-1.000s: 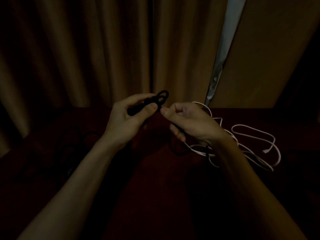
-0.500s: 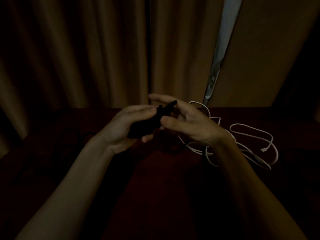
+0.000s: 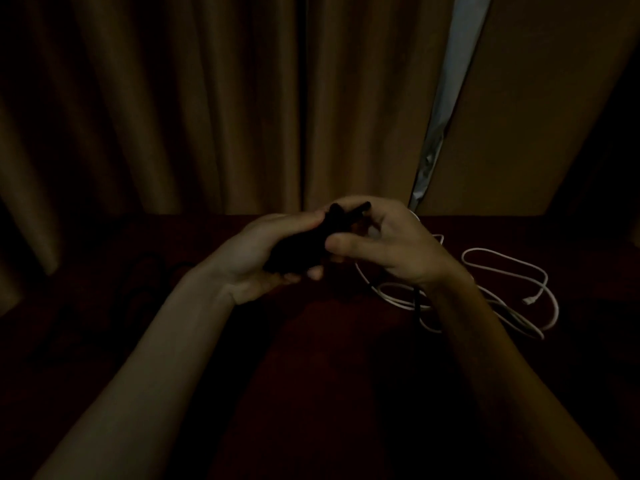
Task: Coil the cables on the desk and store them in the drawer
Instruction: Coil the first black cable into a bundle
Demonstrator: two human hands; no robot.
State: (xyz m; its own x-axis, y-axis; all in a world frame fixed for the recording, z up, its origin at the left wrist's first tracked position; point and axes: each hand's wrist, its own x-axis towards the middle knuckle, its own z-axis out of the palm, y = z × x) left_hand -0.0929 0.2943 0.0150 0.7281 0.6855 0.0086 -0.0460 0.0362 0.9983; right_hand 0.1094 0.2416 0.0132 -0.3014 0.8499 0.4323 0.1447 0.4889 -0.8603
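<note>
A bundled black cable [image 3: 304, 242] is held above the dark red desk [image 3: 311, 393]. My left hand [image 3: 256, 254] cups the bundle from below with its fingers curled round it. My right hand [image 3: 388, 242] meets it from the right, thumb and fingers closing on the cable's stiff end that sticks up at the top. A loose white cable [image 3: 498, 289] lies in wide loops on the desk behind and right of my right wrist. The scene is very dark.
Brown curtains [image 3: 207, 98] hang right behind the desk, with a pale gap [image 3: 446, 98] between them. Faint dark cable loops [image 3: 138, 278] lie on the desk at the left. A thin dark cord [image 3: 418, 303] crosses the white cable under my right wrist.
The open black loop seen a second ago has been drawn down into a tight bundle in my left palm. My right hand moved in over the bundle and closed round its end.
</note>
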